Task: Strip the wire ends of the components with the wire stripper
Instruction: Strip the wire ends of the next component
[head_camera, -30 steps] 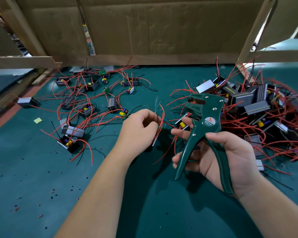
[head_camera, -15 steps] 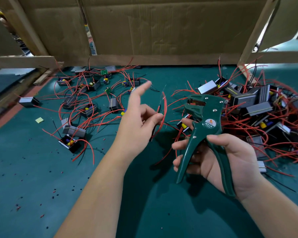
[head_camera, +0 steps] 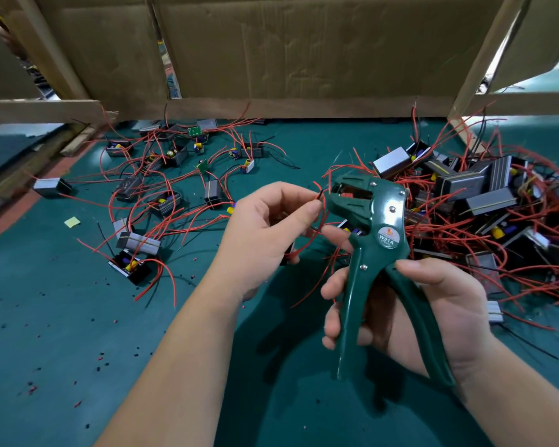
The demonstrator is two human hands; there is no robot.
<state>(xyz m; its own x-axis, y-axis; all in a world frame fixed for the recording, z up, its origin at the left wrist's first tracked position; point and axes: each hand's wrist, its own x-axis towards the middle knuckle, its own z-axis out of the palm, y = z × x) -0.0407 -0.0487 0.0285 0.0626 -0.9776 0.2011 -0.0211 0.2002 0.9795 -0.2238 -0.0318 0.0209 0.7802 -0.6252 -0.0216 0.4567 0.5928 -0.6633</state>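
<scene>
Left hand (head_camera: 265, 233) pinching red wire end (head_camera: 318, 195) between fingers, tip held just at wire stripper (head_camera: 380, 221) mouth for feeding in. Right hand (head_camera: 433, 311) wrapped round both handles, spread, ready to squeeze. More components (head_camera: 475, 191) heaped on table (head_camera: 46, 317) at right, likely for easy reach.

The left hand (head_camera: 265, 233) covers most of the part (head_camera: 290, 253) it holds; only a dark corner peeks out under the palm. The tip of the red wire (head_camera: 317, 234) sits right at the mouth of the wire stripper (head_camera: 381, 221), but it is too small to tell if it is inside. The handles hide the palm of the right hand (head_camera: 433, 314). The pile of parts (head_camera: 484, 195) runs off the right edge of the surface (head_camera: 62, 317). The picture's bottom edge cuts off both arms. The specks (head_camera: 100, 359) near the left edge are too tiny to tell.
</scene>
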